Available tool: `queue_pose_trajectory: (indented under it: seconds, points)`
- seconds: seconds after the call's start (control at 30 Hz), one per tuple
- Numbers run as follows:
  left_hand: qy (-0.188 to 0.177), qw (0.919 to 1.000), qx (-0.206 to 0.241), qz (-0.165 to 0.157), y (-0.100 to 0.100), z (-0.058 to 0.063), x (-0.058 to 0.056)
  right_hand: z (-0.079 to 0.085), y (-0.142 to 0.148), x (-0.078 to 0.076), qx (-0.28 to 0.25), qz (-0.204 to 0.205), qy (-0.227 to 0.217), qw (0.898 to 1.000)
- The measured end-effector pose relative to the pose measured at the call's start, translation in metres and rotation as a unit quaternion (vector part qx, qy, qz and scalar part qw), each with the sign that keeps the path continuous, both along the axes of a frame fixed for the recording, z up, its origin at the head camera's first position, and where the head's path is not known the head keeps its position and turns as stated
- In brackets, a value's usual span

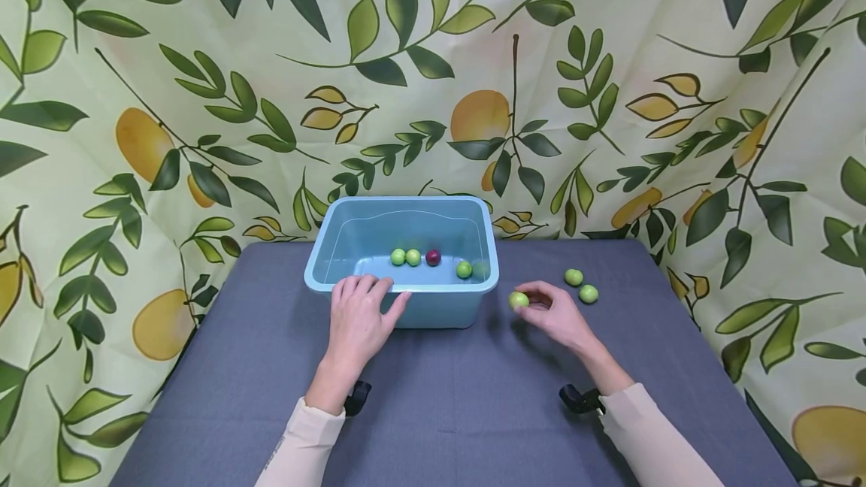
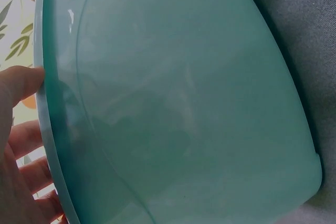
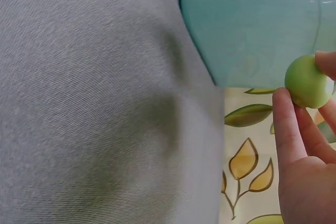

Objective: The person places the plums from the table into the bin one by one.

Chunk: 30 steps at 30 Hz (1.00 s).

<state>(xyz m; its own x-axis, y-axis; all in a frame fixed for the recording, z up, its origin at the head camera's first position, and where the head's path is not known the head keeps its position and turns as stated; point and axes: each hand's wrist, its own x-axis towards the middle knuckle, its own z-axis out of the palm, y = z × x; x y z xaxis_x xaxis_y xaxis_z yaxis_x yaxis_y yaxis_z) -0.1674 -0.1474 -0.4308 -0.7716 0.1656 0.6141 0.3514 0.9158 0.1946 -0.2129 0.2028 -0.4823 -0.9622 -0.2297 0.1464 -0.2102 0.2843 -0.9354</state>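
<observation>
A light blue plastic bin [image 1: 406, 310] stands on the table with its near wall toward me. On its floor lie a green fruit [image 1: 398, 256], a second green fruit [image 1: 413, 257], a dark red fruit [image 1: 433, 257] and another green one [image 1: 463, 269] toward the right. My left hand [image 1: 360, 322] holds the bin's front rim, fingers over the edge and thumb on the rim. Right of the bin, my right hand [image 1: 556, 316] pinches a small round green fruit [image 3: 307, 81] between thumb and fingers, above the table.
Two more green fruits, one farther back [image 1: 573, 277] and one nearer [image 1: 588, 294], lie on the table beyond my right hand. A dark grey-blue cloth [image 1: 433, 404] covers the table. Behind and beside it hangs a leaf-and-fruit patterned curtain [image 1: 406, 111], close to the bin's back.
</observation>
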Motion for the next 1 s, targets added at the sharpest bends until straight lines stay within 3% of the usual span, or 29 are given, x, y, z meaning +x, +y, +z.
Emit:
queue_pose_trajectory:
  seconds: [0.4,1.0]
  points:
    - [0.003,1.0,0.003,-0.003,0.0,0.0,0.0,0.018,-0.006,-0.002,0.0,-0.012,0.027,1.0]
    - [0.002,1.0,0.0,-0.002,0.0,0.001,0.0,0.045,-0.007,-0.002,-0.005,-0.013,0.024,1.0]
